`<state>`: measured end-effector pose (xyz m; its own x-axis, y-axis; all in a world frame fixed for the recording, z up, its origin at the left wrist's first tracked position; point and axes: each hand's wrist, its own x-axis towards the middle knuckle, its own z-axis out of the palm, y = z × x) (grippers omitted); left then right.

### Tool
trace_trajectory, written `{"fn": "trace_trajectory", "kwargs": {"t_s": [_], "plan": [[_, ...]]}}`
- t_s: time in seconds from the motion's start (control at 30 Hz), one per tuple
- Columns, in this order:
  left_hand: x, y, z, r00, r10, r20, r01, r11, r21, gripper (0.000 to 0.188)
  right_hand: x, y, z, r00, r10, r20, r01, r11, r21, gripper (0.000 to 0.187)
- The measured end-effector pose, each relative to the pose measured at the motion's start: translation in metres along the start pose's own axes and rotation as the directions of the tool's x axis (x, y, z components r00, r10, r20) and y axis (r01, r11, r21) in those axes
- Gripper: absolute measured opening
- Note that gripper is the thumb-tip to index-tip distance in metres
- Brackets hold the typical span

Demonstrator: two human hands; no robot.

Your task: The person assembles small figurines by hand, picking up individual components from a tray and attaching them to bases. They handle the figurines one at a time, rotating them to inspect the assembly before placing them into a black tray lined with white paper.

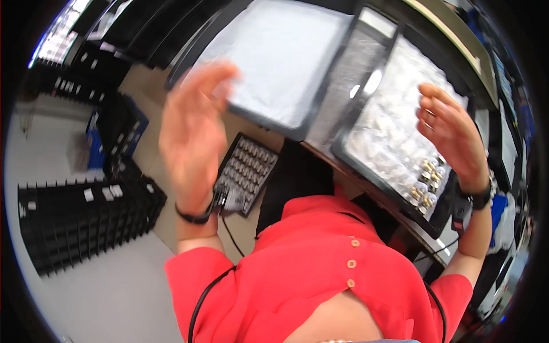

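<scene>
Up on the bench sits a big white-lined tray (280,57), then a tray of small clear parts (394,131), then a little gridded tray (247,171). Left hand (191,131) and right hand (452,134) hover open, holding nothing.

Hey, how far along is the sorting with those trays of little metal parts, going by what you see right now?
Done: the black tray on the right is mostly heaped with small clear-bagged pieces, with loose metal parts at its near end. In hand: nothing; the left hand and right hand are both raised, open and empty. Left: the white-lined tray looks bare, and the black grid tray lies on the floor.
</scene>
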<state>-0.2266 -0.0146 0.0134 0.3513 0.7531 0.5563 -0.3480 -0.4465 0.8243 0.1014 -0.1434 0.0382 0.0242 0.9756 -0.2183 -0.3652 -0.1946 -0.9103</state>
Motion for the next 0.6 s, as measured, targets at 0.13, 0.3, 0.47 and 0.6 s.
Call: {"fn": "trace_trajectory", "kwargs": {"t_s": [0.13,0.3,0.47,0.6], "plan": [[0.007,0.046,0.043,0.609,0.433,0.665,0.086,0.797,-0.598,0.015,0.013,0.016,-0.018,0.999,0.018,-0.051,-0.009,0.986,0.168,0.034],[0.008,0.079,0.074,0.573,0.359,0.737,0.473,0.589,-0.655,0.012,-0.001,0.034,-0.023,0.98,0.178,-0.086,-0.177,0.984,0.013,0.031],[0.038,0.043,0.091,0.317,0.551,0.772,0.422,0.647,-0.635,0.012,-0.029,0.01,-0.038,0.996,0.071,-0.045,-0.083,0.904,-0.42,0.03],[0.017,0.024,0.098,0.555,0.011,0.832,0.162,0.979,-0.121,0.018,-0.059,0.001,-0.067,0.991,-0.066,-0.119,-0.075,0.463,-0.883,0.03]]}}
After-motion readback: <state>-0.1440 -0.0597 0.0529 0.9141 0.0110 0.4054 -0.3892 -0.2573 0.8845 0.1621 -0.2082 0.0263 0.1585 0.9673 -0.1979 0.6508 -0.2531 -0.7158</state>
